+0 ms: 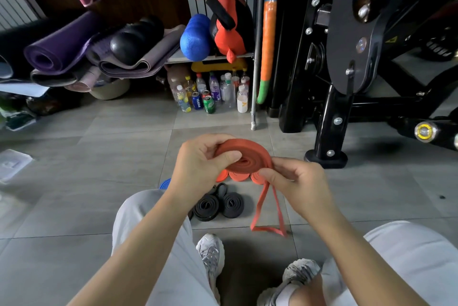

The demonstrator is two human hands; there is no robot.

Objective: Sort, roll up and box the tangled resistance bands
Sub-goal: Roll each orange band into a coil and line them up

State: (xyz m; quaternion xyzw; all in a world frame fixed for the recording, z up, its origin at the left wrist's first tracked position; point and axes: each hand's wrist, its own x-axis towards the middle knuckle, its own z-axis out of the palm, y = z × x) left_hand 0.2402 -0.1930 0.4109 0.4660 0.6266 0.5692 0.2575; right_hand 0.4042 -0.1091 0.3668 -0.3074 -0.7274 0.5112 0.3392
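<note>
The left hand (203, 160) pinches the coiled orange band (247, 154) in mid-air, thumb on top, probably so the wraps cannot spring loose. The right hand (297, 181) grips the coil's edge where the unrolled tail hangs toward the floor (99, 169), likely keeping it taut for winding.

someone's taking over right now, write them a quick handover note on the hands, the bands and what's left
Left hand grips the partly rolled orange band; right hand pinches its outer wrap. The loose tail hangs below.
Done: rolled orange coils and rolled black bands lie on the tiles ahead. A blue band peeks out behind the left wrist.
Left: wind in the tail, then box the rolls. No boxed bands are in view.
</note>
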